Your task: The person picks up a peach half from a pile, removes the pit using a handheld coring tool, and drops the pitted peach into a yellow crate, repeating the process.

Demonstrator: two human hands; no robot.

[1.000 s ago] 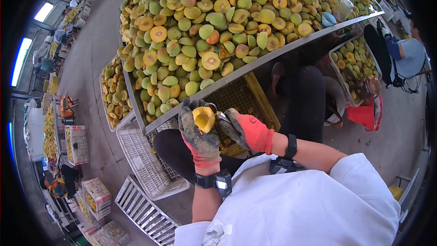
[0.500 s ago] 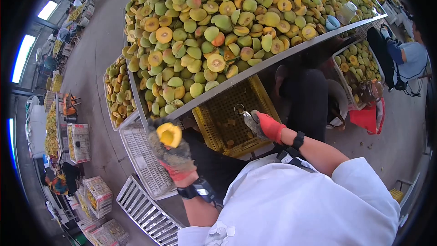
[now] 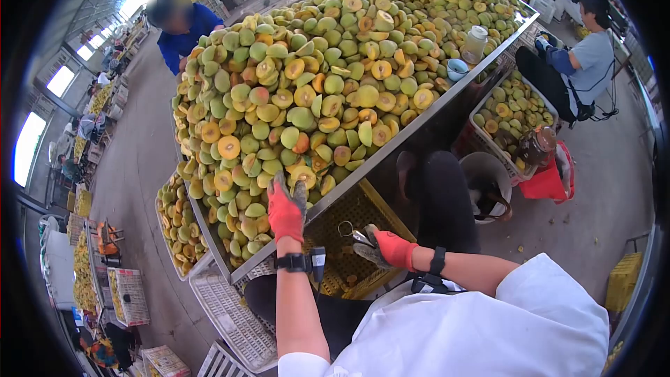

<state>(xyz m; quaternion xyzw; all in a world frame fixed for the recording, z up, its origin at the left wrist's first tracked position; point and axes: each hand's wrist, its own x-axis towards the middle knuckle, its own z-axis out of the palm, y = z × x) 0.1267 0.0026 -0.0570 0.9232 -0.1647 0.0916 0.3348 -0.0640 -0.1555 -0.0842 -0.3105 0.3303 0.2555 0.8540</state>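
Note:
My left hand, in a red glove with dark grey fingers, reaches over the metal rim into a heap of halved peaches. Its fingers are apart, touching the fruit beside a yellow peach half with its cut face up. Below the rim, my right hand, gloved alike, is closed around a metal hand tool ending in a thin wire ring. The tool is above a yellow plastic crate. Nothing sits inside the ring.
A metal table rim edges the heap. A white crate stands at lower left. On the right are a bucket, a crate of peaches and a red bag. A blue bowl and a jar rest by the rim. Two people are nearby.
My left hand held a pitted yellow peach half at the lower left; it has moved up and right to the heap, without that half. The view has tilted up; my right hand keeps the tool.

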